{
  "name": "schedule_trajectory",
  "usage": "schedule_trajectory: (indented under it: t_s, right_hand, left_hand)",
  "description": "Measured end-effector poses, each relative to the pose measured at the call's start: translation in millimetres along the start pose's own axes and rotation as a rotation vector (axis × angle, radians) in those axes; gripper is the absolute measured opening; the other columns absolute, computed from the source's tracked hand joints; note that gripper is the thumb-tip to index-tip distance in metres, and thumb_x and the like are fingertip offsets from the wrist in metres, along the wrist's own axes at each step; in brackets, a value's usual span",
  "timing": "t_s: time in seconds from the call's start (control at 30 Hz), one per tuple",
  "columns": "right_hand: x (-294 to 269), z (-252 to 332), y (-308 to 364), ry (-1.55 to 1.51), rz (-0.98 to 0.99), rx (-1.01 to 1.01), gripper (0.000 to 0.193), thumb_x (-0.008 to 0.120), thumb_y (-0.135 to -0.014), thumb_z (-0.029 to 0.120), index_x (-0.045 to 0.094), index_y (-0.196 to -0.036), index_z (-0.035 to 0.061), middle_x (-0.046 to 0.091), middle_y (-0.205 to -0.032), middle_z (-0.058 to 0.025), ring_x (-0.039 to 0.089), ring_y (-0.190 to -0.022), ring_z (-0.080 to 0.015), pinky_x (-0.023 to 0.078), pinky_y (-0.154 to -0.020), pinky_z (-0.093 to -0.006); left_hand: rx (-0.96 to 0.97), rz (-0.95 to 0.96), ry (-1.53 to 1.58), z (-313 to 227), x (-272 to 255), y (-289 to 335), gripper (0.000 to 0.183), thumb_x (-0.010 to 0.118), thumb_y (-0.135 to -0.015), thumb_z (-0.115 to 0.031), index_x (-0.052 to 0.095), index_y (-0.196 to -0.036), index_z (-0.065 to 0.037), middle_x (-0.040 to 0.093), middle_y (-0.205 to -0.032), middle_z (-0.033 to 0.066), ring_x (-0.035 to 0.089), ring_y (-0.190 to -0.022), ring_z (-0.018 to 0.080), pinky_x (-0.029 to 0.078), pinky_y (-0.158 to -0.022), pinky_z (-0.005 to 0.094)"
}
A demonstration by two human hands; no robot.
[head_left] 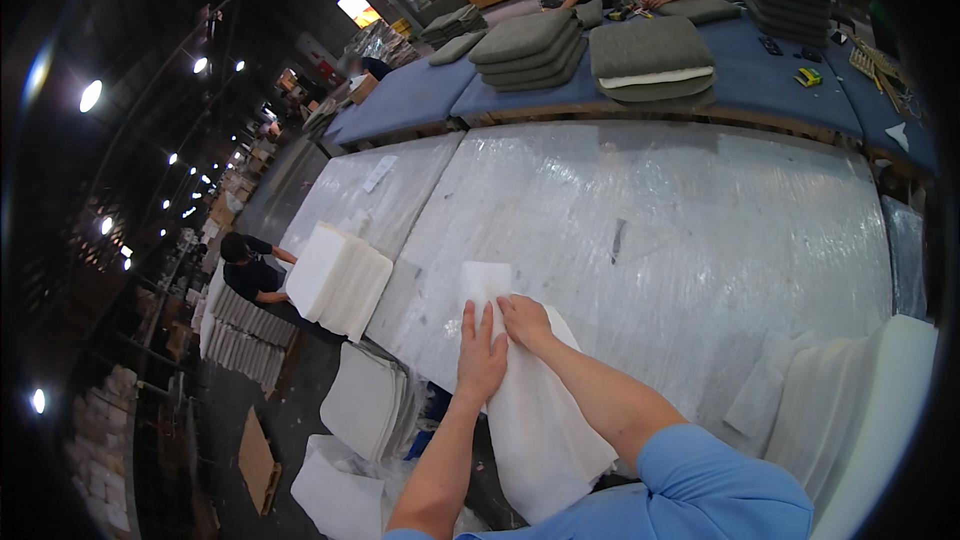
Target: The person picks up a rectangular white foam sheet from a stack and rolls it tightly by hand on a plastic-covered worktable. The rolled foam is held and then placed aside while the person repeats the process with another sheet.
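Observation:
A long white padding sheet [530, 410] lies folded narrow in front of me. Its far end rests on the plastic-covered table [680, 240], and its wider near end hangs over the edge toward my body. My left hand [482, 355] lies on the sheet's left side with the fingers stretched out and slightly apart. Just to its right, my right hand [525, 323] presses on the sheet, fingers extended toward the left hand. The undersides of both hands are hidden.
White pads are stacked at my right [850, 410]. Left, a person [250, 270] handles a white foam stack [340, 280]; more white sheets [360, 400] lie nearer. Green-grey cushions [530, 45] stand on the blue table [770, 90] beyond, where other people work.

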State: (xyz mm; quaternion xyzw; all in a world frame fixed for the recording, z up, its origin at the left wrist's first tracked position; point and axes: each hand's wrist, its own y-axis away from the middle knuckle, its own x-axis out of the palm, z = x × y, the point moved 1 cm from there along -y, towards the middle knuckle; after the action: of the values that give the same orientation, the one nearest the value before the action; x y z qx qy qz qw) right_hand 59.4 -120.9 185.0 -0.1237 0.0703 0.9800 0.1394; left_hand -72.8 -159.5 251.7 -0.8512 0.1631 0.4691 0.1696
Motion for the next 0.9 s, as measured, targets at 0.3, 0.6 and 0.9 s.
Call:
schedule_trajectory:
  t_s: [0.3,0.6,0.9]
  right_hand:
    - [6,-27,17,0.106,0.064,0.150,0.055,0.043,-0.107,0.049,0.072,-0.107,0.0011,0.072,-0.113,-0.0257,0.068,-0.108,-0.0436,0.051,-0.095,-0.0523]
    - [10,2,2,0.114,-0.030,0.052,0.057,0.044,-0.106,0.053,0.069,-0.112,0.0022,0.072,-0.110,-0.0262,0.068,-0.107,-0.0448,0.051,-0.094,-0.0528]
    - [1,-40,16,0.107,0.013,0.120,0.052,0.050,-0.105,0.051,0.066,-0.108,0.0024,0.072,-0.109,-0.0277,0.068,-0.104,-0.0471,0.052,-0.091,-0.0523]
  left_hand:
    - [-0.095,-0.217,-0.073,35,-9,-46,0.040,0.055,-0.104,-0.018,0.064,-0.141,-0.006,0.059,-0.133,0.0193,0.061,-0.120,0.0348,0.048,-0.105,0.0436]
    - [0.101,-0.064,-0.065,39,-3,-62,0.049,0.055,-0.099,-0.020,0.059,-0.145,-0.005,0.049,-0.154,0.0265,0.049,-0.139,0.0443,0.039,-0.117,0.0481]
    - [0.006,0.060,-0.205,28,-4,-62,0.063,0.059,-0.092,-0.027,0.054,-0.153,-0.014,0.034,-0.165,0.0223,0.043,-0.143,0.0448,0.036,-0.119,0.0493]
